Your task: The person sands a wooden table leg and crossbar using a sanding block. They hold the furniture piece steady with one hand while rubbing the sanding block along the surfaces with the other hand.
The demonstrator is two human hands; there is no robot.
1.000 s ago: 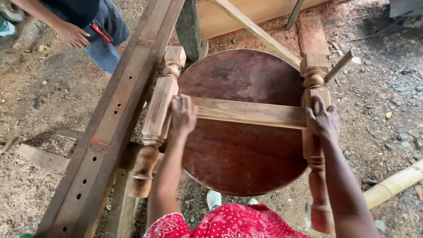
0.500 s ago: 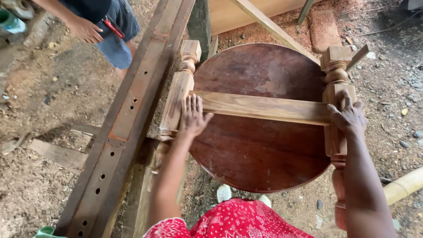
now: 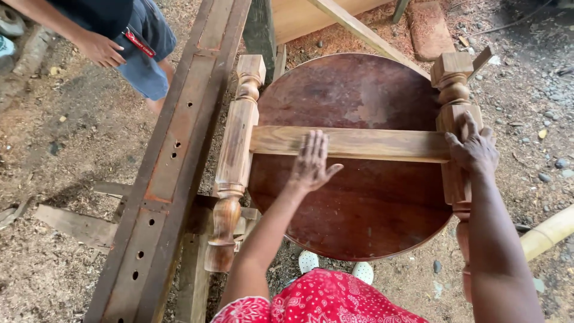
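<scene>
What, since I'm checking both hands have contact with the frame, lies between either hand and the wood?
Nothing visible. The left hand lies flat directly on the cross rail, and the right hand grips the right turned leg at the joint, above the round tabletop.

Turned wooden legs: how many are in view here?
2. The left turned leg lies beside the long drilled beam; the right turned leg is under the right hand. A crossbar joins them. Others may be hidden.
</scene>
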